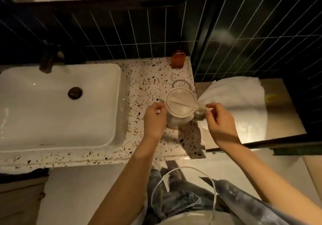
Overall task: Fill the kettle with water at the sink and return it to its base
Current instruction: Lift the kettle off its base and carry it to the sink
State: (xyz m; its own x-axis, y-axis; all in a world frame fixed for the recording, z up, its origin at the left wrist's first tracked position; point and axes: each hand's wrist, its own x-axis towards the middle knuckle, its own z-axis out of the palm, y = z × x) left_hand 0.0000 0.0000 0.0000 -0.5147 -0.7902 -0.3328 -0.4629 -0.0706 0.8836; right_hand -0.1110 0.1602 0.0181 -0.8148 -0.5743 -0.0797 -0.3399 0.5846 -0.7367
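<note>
A white kettle (pixel 181 102) with its lid closed stands on the speckled counter (pixel 149 78), just right of the white sink (pixel 97 113). Its clear handle points right. My right hand (pixel 219 122) pinches that handle with thumb and fingers. My left hand (pixel 155 120) is curled against the kettle's left side; whether it grips the body is unclear. A pale flat piece (pixel 171 135) shows under the kettle, possibly its base. The dark tap (pixel 47 62) stands at the sink's back edge, with no water running.
An orange bottle (pixel 177 60) stands at the counter's back corner. A white towel (pixel 237 102) lies on a steel shelf (pixel 278 120) to the right. Dark tiled walls close in behind and to the right. A white cord (pixel 214 190) loops over my lap.
</note>
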